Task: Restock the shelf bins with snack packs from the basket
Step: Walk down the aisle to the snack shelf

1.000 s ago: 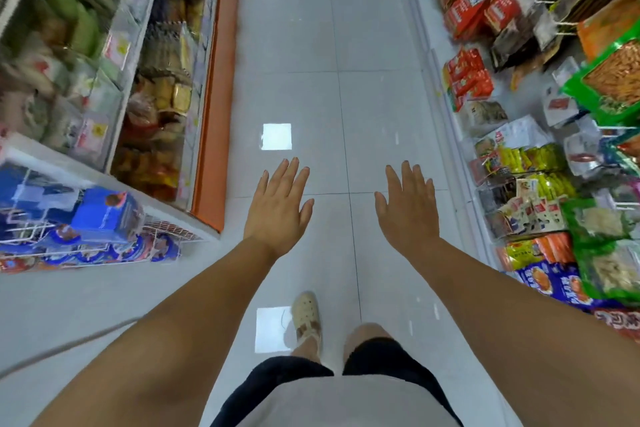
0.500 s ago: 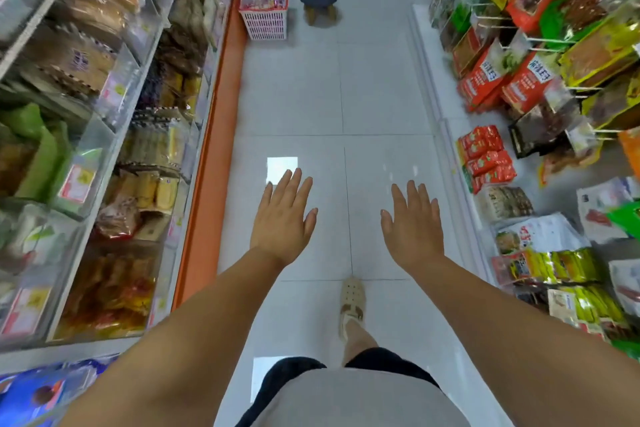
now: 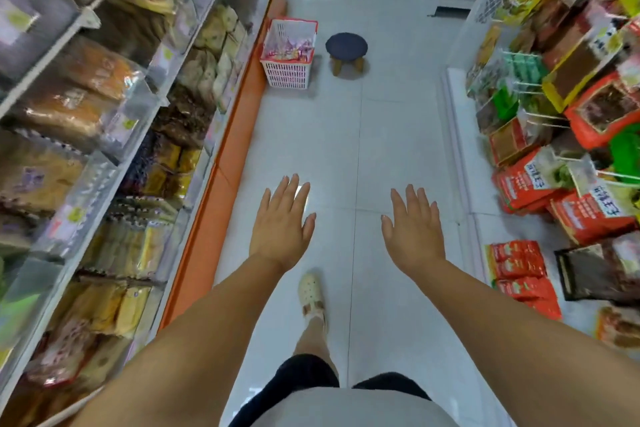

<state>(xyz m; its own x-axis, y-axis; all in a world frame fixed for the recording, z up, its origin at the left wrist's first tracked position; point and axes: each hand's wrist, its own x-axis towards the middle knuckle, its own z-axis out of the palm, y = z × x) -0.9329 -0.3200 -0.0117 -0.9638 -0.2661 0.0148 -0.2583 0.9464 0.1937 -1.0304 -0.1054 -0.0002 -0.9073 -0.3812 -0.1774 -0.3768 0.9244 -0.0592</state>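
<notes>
Neither hand holds anything: the left hand point(image 3: 280, 222) and the right hand point(image 3: 412, 229) are stretched out over the floor, palms down, fingers straight and slightly spread. The two are well apart from each other, with pale tiles point(image 3: 346, 156) showing between them.

One basket point(image 3: 289, 74), white mesh with a red rim, stands on the floor at the far end of the aisle, close against the orange plinth point(image 3: 221, 191) of the left shelving. The snack packs point(image 3: 287, 51) lie inside it as a pink and red heap, too small and blurred to count. One stool point(image 3: 346, 44) with a dark round seat stands just right of the basket; two of its wooden legs show.

Along the left run the shelf bins point(image 3: 114, 128), clear-fronted and stacked in several tiers. They are smeared by motion, so their labels cannot be read, and the nearest ones are cut off by the frame edge. On the right, bagged goods hang from pegs point(image 3: 540, 114), and red packets point(image 3: 519, 267) sit low down near the right arm.

One cream shoe point(image 3: 311, 293) is in sight between the forearms; the other foot is hidden behind the person's dark shorts point(image 3: 304, 374).
</notes>
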